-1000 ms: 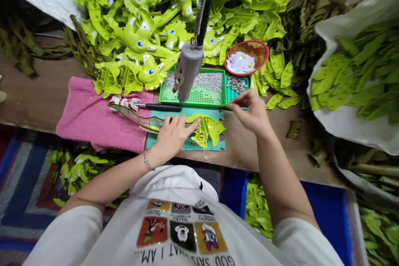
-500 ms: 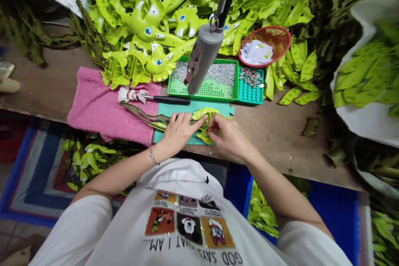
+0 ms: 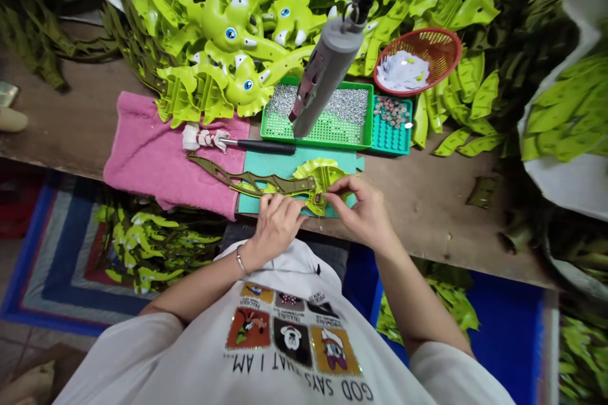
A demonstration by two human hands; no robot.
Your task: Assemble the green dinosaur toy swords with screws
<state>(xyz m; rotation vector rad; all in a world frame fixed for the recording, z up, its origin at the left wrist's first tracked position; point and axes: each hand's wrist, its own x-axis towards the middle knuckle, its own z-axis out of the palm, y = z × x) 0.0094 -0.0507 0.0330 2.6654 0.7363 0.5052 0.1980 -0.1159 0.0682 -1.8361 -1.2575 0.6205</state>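
A lime-green plastic toy half-shell (image 3: 327, 172), shaped like a dinosaur head with a frilled edge, lies hollow side up on a teal foam mat (image 3: 285, 161). An olive-brown curved plastic strip (image 3: 266, 183) with cut-out openings runs along its handle to the left. My left hand (image 3: 279, 224) is closed, its bent fingers gripping the shell's near edge. Thumb and forefinger of my right hand (image 3: 363, 209) pinch together inside the shell, beside a small dark part (image 3: 318, 199). Whatever lies between those fingertips is too small to make out.
A grey electric screwdriver (image 3: 320, 76) hangs over a green tray (image 3: 327, 134) of screws. Beside it stand a teal tray (image 3: 387, 142) with small round metal pieces and a red basket (image 3: 446, 57). A black-handled tool (image 3: 266, 147) lies by a pink towel (image 3: 142, 164). Green toy shells (image 3: 228, 19) are heaped behind.
My left hand has drawn back toward me from atop the strip to the shell's near edge, uncovering the strip. My right hand still pinches inside the shell. The camera view has shifted slightly.
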